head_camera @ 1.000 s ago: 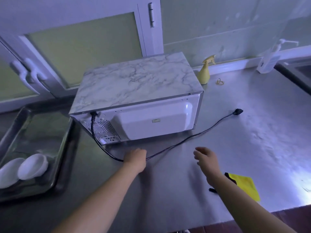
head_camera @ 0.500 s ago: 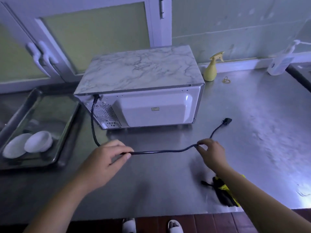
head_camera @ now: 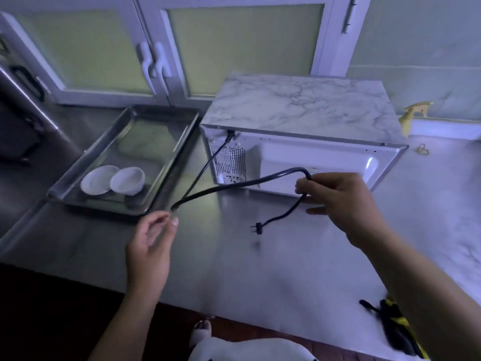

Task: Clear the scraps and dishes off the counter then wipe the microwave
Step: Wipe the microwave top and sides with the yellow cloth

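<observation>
Counter (head_camera: pixel 260 277): steel, in a dim kitchen; I stand at its near edge.
Cloth (head_camera: pixel 395 324): yellow-black, 5 o'clock, by my right arm, within reach for wiping.
Left hand (head_camera: pixel 151 246): 7 o'clock, fingertips curled in a light pinch on the bend in the cord (head_camera: pixel 229 187), anchoring it.
Right hand (head_camera: pixel 343 199): 1 o'clock, clenched round a raised fold of cord; I judge I'm gathering it clear.
Plug (head_camera: pixel 257 227): hangs free below that fold.
Tray (head_camera: pixel 99 205): 10 o'clock, holding 2 white dishes (head_camera: pixel 127 181).
Microwave (head_camera: pixel 299 108): 12 o'clock, back panel facing me, unwiped.
Spray bottle (head_camera: pixel 411 115): 2 o'clock, behind the microwave.
</observation>
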`<act>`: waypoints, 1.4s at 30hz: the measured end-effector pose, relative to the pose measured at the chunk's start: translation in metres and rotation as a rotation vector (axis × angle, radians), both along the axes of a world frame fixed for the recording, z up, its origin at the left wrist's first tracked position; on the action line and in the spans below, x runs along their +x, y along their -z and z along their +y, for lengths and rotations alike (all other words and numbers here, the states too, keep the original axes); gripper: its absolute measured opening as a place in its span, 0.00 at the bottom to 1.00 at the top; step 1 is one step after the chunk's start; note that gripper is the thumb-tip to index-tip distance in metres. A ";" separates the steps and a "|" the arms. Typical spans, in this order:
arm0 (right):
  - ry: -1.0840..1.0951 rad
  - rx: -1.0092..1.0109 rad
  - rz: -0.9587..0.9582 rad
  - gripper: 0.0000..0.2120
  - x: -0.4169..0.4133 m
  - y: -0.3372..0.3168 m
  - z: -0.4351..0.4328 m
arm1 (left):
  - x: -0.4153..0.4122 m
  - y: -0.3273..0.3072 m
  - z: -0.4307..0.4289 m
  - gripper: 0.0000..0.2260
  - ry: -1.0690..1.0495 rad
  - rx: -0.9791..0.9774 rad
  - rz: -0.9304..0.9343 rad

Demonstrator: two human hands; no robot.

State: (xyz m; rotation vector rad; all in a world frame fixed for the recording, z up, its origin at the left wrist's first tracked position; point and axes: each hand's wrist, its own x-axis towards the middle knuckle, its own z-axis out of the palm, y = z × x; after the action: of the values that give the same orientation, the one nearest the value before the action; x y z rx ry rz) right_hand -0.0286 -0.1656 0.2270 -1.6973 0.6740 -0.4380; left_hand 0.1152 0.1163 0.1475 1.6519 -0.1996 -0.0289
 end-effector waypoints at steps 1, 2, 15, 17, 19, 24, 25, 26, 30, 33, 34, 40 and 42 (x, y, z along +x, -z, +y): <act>-0.044 0.048 -0.007 0.06 0.013 -0.005 0.014 | -0.003 0.008 0.008 0.08 -0.038 -0.019 0.053; -0.085 0.096 -0.009 0.07 0.026 -0.008 0.030 | -0.006 0.017 0.018 0.08 -0.025 -0.012 0.119; -0.152 0.675 0.100 0.10 0.218 0.042 0.251 | 0.111 0.065 0.149 0.06 0.122 0.320 0.222; -0.136 0.753 0.089 0.11 0.242 0.049 0.271 | 0.138 0.066 0.163 0.09 0.113 0.162 0.360; -0.164 0.816 0.110 0.10 0.262 0.057 0.286 | 0.164 0.065 0.178 0.10 0.013 -0.057 0.471; -0.233 0.847 0.272 0.12 0.286 0.080 0.304 | 0.233 0.063 0.236 0.06 -0.186 -0.106 0.406; -0.227 0.830 0.304 0.13 0.285 0.086 0.303 | 0.251 0.062 0.247 0.04 -0.243 -0.098 0.383; -0.218 0.816 0.333 0.12 0.282 0.092 0.302 | 0.271 0.062 0.259 0.02 -0.291 -0.086 0.368; -0.115 0.803 0.417 0.10 0.268 0.116 0.285 | 0.350 0.077 0.302 0.05 -0.374 0.041 0.358; 0.005 0.761 0.500 0.10 0.254 0.129 0.266 | 0.391 0.099 0.319 0.11 -0.359 0.174 0.359; 0.047 0.756 0.520 0.10 0.250 0.133 0.260 | 0.402 0.108 0.323 0.12 -0.341 0.220 0.365; 0.180 0.738 0.586 0.11 0.228 0.152 0.236 | 0.433 0.158 0.313 0.11 -0.198 0.386 0.505; 0.205 0.753 0.580 0.11 0.224 0.155 0.232 | 0.429 0.161 0.300 0.13 -0.167 0.440 0.537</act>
State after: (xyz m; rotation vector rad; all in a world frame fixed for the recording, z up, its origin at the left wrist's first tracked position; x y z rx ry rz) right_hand 0.1955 0.0667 0.0716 -1.0189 1.2553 0.1871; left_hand 0.5440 0.4159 -0.0130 2.0253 0.3790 -0.4093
